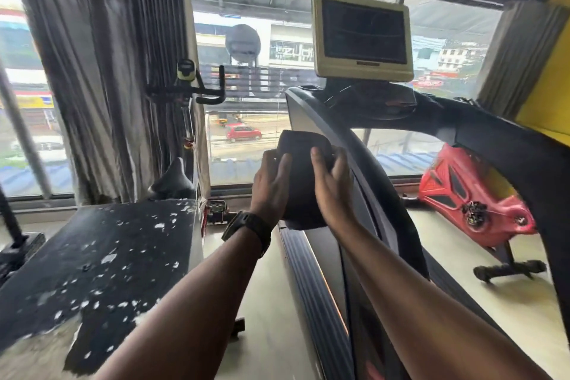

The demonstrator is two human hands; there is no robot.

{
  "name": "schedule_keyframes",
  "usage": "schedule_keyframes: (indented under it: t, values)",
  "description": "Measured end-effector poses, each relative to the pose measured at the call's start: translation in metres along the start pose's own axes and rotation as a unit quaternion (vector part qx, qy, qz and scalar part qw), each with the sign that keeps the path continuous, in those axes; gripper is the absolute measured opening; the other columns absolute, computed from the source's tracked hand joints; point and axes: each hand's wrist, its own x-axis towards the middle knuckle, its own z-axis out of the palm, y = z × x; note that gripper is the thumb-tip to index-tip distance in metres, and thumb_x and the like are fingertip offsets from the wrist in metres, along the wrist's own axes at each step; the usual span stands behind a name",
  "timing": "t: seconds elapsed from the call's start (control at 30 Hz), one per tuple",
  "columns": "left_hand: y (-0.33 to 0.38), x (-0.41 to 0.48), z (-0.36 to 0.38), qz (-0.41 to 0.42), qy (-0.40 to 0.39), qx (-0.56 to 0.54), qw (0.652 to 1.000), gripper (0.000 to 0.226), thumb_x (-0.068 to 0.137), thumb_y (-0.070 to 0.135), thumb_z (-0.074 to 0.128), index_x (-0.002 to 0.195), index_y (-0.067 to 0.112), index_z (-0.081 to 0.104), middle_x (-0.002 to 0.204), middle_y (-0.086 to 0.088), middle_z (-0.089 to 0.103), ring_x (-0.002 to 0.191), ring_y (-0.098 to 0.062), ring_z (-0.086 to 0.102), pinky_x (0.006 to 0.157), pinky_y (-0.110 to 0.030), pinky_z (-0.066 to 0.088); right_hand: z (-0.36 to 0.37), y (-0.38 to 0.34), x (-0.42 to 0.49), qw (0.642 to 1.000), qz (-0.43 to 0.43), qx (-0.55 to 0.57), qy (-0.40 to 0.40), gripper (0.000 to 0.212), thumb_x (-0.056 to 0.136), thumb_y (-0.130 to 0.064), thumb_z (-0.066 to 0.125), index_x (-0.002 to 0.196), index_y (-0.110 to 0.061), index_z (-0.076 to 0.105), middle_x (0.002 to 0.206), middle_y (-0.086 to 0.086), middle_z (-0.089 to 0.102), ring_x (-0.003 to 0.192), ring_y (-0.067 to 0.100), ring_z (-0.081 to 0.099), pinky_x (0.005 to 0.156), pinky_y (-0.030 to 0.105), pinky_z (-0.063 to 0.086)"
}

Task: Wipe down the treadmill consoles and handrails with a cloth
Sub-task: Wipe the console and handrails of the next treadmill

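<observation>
Holding one dark folded cloth [300,185] up in the air between both hands, just in front of the near handrail [374,182] of the treadmill [308,281] and well below the console [379,102]; cannot tell whether touching the rail or just clear of it. Left hand [270,188] clamped on the cloth's left edge, thumb laid across the front, the remaining digits hidden behind. Right hand [331,191] on the right edge, fingers [317,157] curled over the upper corner and pinching it. Probably squaring the cloth up before a pass, with no visible sign of wiping on either rail or on the console. Likely trouble from here: letting go with one hand before bunching the fold, and so dropping the loose lower edge onto the deck; wiping with so thick a fold as to touch only the crown of the curved rail and miss the underside; pressing hard on the screen [363,34] and smearing it or setting off a control; leaning far across to the far handrail [499,145] and losing balance over the frame. Counted: one cloth, two hands, one wristwatch [246,228] on the left wrist, one treadmill in view with one console, one screen and two handrails, and two exercise bikes, namely a red bike [475,203] beyond the far rail and a dark bike [191,86] by the curtain [101,71] on the left.
</observation>
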Motion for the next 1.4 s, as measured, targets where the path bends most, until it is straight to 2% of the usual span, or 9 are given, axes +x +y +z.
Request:
schedule_keyframes:
  t: [0.1,0.23,0.3,0.47,0.7,1.03,1.13,1.27,1.4]
  values:
    - [-0.017,0.048,0.011,0.002,0.004,0.004,1.000,0.036,0.094,0.052,0.044,0.106,0.019,0.052,0.100,-0.003,0.063,0.091,-0.026,0.058,0.084,-0.055,0.050,0.026,0.015,0.044,1.000,-0.015,-0.018,0.003,0.035,0.101,-0.043,0.058,0.120,-0.014,0.058,0.115,0.000,0.067,0.102,0.013,0.059,0.083,0.026,0.041]
    - [-0.034,0.118,0.025,0.006,0.019,0.005,1.000,0.030,0.096,0.048,0.046,0.099,0.018,0.050,0.084,0.003,0.057,0.073,-0.019,0.049,0.072,-0.047,0.046,0.062,0.033,0.105,1.000,-0.020,-0.010,0.003,0.035,0.101,-0.043,0.059,0.121,-0.015,0.059,0.115,-0.001,0.067,0.107,0.016,0.061,0.094,0.035,0.047]
    - [-0.044,0.152,0.034,0.011,0.028,0.010,1.000,0.024,0.101,0.040,0.047,0.101,0.016,0.050,0.085,0.003,0.057,0.074,-0.019,0.050,0.075,-0.048,0.047,0.079,0.040,0.135,1.000,-0.028,-0.010,0.006,0.036,0.101,-0.043,0.059,0.124,-0.016,0.059,0.119,-0.002,0.067,0.111,0.016,0.062,0.096,0.035,0.047]
    - [-0.067,0.216,0.055,0.013,0.028,0.008,0.999,0.047,0.091,0.051,0.040,0.109,0.010,0.053,0.092,0.004,0.060,0.087,-0.024,0.057,0.084,-0.047,0.049,0.112,0.061,0.193,0.999,-0.034,-0.030,0.025,0.039,0.101,-0.039,0.059,0.127,-0.009,0.059,0.124,0.004,0.065,0.117,0.020,0.059,0.098,0.035,0.045]
    - [-0.119,0.321,0.082,0.041,0.015,-0.022,0.999,0.037,0.092,0.048,0.041,0.100,0.014,0.054,0.089,0.009,0.059,0.081,-0.015,0.052,0.081,-0.044,0.046,0.167,0.100,0.274,0.993,-0.058,-0.070,0.075,0.040,0.102,-0.037,0.059,0.129,-0.008,0.057,0.130,0.007,0.064,0.122,0.021,0.057,0.101,0.034,0.043]
    - [-0.185,0.466,0.088,0.051,-0.032,-0.073,0.995,0.038,0.092,0.044,0.044,0.097,0.007,0.052,0.092,-0.008,0.062,0.079,-0.017,0.049,0.074,-0.043,0.044,0.262,0.140,0.374,0.978,-0.088,-0.143,0.121,0.036,0.101,-0.038,0.059,0.123,-0.010,0.058,0.124,0.004,0.065,0.117,0.019,0.059,0.097,0.034,0.047]
    - [-0.201,0.499,0.090,0.036,-0.038,-0.101,0.994,0.032,0.092,0.043,0.046,0.095,0.012,0.054,0.088,-0.001,0.063,0.076,-0.012,0.051,0.072,-0.039,0.044,0.286,0.147,0.399,0.971,-0.096,-0.175,0.133,0.036,0.100,-0.039,0.060,0.124,-0.012,0.059,0.124,0.002,0.066,0.117,0.018,0.059,0.091,0.027,0.043]
    - [-0.231,0.551,0.094,0.048,-0.055,-0.094,0.993,0.019,0.092,0.037,0.049,0.079,0.023,0.051,0.076,0.012,0.057,0.068,-0.006,0.046,0.064,-0.035,0.040,0.319,0.165,0.433,0.944,-0.105,-0.261,0.175,0.036,0.100,-0.039,0.061,0.120,-0.008,0.061,0.116,0.009,0.068,0.109,0.032,0.062,0.084,0.039,0.047]
    - [-0.259,0.598,0.104,0.066,-0.076,-0.083,0.991,0.015,0.087,0.030,0.048,0.080,0.020,0.056,0.080,0.005,0.062,0.074,-0.012,0.050,0.068,-0.037,0.043,0.349,0.189,0.464,0.926,-0.132,-0.282,0.214,0.029,0.099,-0.032,0.064,0.115,-0.007,0.062,0.106,0.011,0.067,0.099,0.034,0.064,0.079,0.034,0.043]
